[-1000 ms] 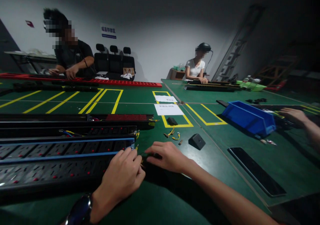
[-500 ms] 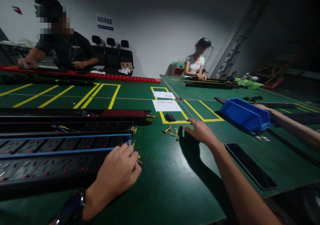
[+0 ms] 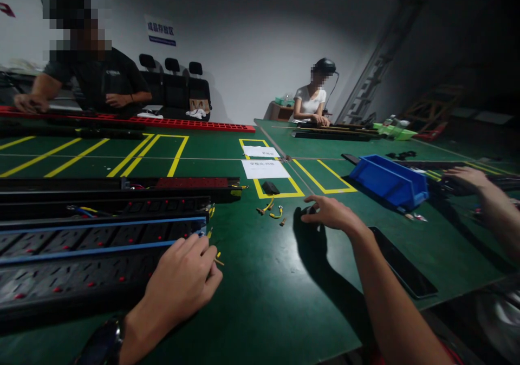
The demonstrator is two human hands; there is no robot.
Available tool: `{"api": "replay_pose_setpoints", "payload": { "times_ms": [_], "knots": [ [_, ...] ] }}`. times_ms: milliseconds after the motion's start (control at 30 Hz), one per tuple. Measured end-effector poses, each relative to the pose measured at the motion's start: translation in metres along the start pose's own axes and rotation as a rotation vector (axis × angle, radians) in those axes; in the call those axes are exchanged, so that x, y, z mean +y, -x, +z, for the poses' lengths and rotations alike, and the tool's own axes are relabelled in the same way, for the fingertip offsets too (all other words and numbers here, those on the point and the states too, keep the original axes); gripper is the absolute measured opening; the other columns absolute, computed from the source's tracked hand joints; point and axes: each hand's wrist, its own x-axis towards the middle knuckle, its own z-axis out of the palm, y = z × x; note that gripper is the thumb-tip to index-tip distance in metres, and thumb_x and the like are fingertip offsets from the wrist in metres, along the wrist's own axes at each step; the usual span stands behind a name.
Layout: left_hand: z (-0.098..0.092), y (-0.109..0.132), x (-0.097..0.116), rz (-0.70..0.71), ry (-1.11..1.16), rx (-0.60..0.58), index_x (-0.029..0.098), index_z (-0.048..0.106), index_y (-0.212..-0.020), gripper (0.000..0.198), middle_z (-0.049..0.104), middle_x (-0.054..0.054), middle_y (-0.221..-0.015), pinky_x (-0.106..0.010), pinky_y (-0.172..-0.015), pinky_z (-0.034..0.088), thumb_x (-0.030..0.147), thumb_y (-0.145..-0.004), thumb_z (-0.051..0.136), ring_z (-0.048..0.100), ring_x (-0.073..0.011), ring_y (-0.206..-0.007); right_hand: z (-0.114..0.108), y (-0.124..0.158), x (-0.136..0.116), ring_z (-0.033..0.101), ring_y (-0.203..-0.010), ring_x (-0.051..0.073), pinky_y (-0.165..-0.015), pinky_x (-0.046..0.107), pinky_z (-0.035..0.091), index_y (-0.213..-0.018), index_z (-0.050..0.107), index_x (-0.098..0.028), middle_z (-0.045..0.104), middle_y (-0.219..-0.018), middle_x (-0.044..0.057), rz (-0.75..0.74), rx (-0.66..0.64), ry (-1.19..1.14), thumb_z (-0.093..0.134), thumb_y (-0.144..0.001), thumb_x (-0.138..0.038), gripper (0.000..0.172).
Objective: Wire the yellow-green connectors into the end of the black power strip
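My left hand (image 3: 182, 278) lies at the right end of a long black power strip (image 3: 93, 256) with blue rails. Its fingers are curled together at the strip's end, where a thin yellow wire (image 3: 218, 259) sticks out beside the fingertips. My right hand (image 3: 331, 213) is stretched forward over the green table. Its fingers bend down round a small black end cap (image 3: 309, 211), most of which the hand and its shadow hide. A few short yellow wires with terminals (image 3: 270, 210) lie just left of that hand.
More black strips (image 3: 122, 189) lie behind the first one. A second black cap (image 3: 268, 187) sits beside paper sheets (image 3: 264, 168), with a blue bin (image 3: 388, 183) and a flat black bar (image 3: 402, 267) to the right. A co-worker's hand (image 3: 467, 178) reaches in. Two other people sit farther back.
My right hand left the strip's end, reached forward and right, and came down on the black cap. My left hand stayed at the strip. The view shifted slightly right.
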Motion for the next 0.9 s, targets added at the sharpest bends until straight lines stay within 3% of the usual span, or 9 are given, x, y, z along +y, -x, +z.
{"api": "replay_pose_setpoints", "payload": {
  "times_ms": [167,400,533,667,900],
  "knots": [
    [0.001,0.000,0.000,0.010,-0.015,0.022,0.022,0.065,-0.075,0.022,0.066,-0.006,-0.081,-0.043,-0.077,0.043,0.015,-0.089,0.049,0.061,-0.0269,-0.080,-0.006,0.003,0.000,0.073,-0.096,0.029,-0.074,0.035,0.050,-0.130,0.071,-0.026,0.078,-0.112,0.008,0.024,-0.003,-0.022,0.076,-0.082,-0.046,0.053],
    [0.001,-0.002,-0.001,0.013,-0.025,0.022,0.022,0.065,-0.074,0.024,0.067,-0.006,-0.080,-0.042,-0.075,0.042,0.016,-0.089,0.047,0.061,-0.0255,-0.077,-0.014,0.002,0.001,0.072,-0.107,0.034,-0.078,0.037,0.051,-0.133,0.067,-0.027,0.078,-0.114,0.011,0.211,0.288,-0.094,0.064,-0.088,-0.053,0.052],
    [-0.001,-0.002,0.000,0.010,-0.018,0.001,0.022,0.066,-0.075,0.024,0.067,-0.005,-0.080,-0.041,-0.075,0.041,0.017,-0.090,0.047,0.060,-0.0253,-0.077,-0.008,-0.004,0.004,0.070,-0.111,0.037,-0.078,0.039,0.051,-0.132,0.068,-0.023,0.076,-0.118,0.015,0.272,0.313,-0.057,0.064,-0.088,-0.050,0.052],
    [-0.004,-0.002,0.001,-0.003,-0.025,-0.031,0.021,0.066,-0.076,0.023,0.067,-0.005,-0.081,-0.041,-0.077,0.041,0.016,-0.091,0.048,0.060,-0.0248,-0.078,0.005,-0.015,0.003,0.070,-0.108,0.036,-0.081,0.039,0.052,-0.129,0.072,-0.021,0.076,-0.116,0.016,0.167,0.371,-0.062,0.062,-0.090,-0.048,0.048],
    [-0.004,-0.001,0.001,-0.008,-0.005,-0.042,0.020,0.066,-0.077,0.021,0.068,-0.007,-0.084,-0.042,-0.077,0.043,0.015,-0.090,0.050,0.062,-0.0269,-0.081,0.027,-0.026,-0.019,0.066,-0.118,0.031,-0.102,0.042,0.050,-0.127,0.073,-0.022,0.072,-0.131,0.012,-0.072,0.527,-0.067,0.062,-0.091,-0.041,0.042]
  ]
}}
